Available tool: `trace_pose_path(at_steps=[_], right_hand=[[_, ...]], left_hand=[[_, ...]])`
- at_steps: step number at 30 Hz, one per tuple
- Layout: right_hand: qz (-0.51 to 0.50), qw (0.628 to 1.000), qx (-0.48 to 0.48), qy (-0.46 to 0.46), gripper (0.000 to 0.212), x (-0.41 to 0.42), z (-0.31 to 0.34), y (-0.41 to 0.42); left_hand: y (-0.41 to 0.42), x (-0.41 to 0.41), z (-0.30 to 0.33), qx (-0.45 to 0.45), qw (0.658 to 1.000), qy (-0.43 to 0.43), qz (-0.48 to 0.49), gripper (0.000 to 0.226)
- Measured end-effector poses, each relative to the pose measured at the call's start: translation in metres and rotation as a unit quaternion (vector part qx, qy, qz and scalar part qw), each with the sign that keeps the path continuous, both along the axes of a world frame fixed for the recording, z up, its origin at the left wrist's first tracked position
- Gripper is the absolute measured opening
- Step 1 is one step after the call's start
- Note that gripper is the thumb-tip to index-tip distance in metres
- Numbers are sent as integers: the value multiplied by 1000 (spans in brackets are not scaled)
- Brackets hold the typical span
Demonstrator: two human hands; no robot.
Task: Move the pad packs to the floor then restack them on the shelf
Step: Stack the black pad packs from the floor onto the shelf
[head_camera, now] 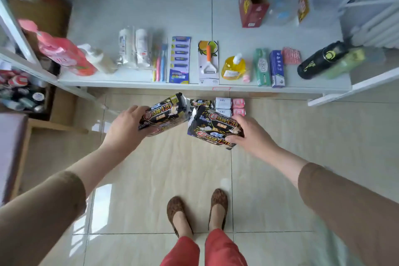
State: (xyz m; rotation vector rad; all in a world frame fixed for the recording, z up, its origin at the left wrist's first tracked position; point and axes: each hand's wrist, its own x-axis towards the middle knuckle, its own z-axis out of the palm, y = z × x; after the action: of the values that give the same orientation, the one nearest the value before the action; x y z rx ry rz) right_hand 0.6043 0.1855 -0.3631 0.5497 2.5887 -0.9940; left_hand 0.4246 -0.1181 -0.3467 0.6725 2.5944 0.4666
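A black pad pack in each hand, over the tiled floor (172, 168).

Left hand (124, 129) grips one black pack (164, 112); right hand (251, 134) grips another (212, 125) (both held off the floor). At twelve o'clock, white packs (223, 106) and pink packs (238, 106) lie below the shelf (140, 83).

Only thing I can actually read is a big "420" on both black pad packs, the left pack (160, 112) and the right pack (213, 127). Everything else is too blurry.
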Motion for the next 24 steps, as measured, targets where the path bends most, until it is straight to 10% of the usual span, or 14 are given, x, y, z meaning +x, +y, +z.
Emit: trace_pose_path(at_steps=[11, 24], right_hand=[[14, 993, 66, 101, 51, -51, 320, 28], [-23, 983, 81, 163, 44, -146, 397, 114]], left_hand=[[-3, -59, 303, 54, 982, 156, -89, 50], [136, -214, 391, 52, 949, 250, -184, 42]])
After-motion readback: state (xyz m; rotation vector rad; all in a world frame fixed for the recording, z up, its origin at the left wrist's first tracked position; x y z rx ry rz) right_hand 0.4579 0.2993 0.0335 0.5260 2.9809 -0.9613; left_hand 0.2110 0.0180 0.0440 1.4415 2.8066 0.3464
